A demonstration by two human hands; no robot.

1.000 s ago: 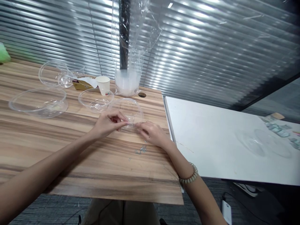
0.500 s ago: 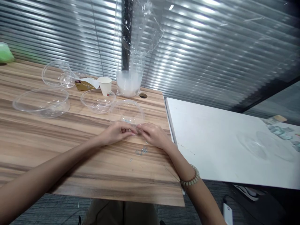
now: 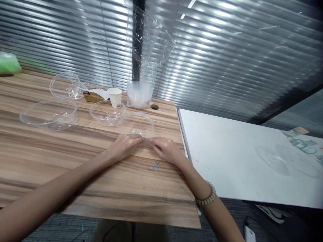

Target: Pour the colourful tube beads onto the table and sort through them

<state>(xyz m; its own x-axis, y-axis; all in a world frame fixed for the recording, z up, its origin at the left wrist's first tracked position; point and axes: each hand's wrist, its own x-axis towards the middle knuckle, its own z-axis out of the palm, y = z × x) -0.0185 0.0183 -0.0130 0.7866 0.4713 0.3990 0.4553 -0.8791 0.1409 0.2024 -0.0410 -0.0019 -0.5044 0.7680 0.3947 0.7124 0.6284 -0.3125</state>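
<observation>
My left hand [image 3: 128,145] and my right hand [image 3: 164,149] meet fingertip to fingertip over the wooden table, just in front of a clear plastic bowl [image 3: 136,123]. The fingers of both are closed in a pinch. What lies between them is too small to make out. A little pile of small metal pieces [image 3: 155,166] rests on the wood below my right hand, with one more piece lying apart to its left. A beaded bracelet circles my right wrist.
More clear bowls [image 3: 108,114] stand on the wooden table [image 3: 106,198] at the left, near a paper cup [image 3: 115,97] and a small open box [image 3: 94,97]. Bagged bowls [image 3: 139,95] stand at the back. A white table [image 3: 227,151] adjoins on the right, bearing clear lids.
The fingers of my left hand have closed together, and its knuckles have turned upward. Both hands remain at the bowl's near side. The whole view has shifted slightly.
</observation>
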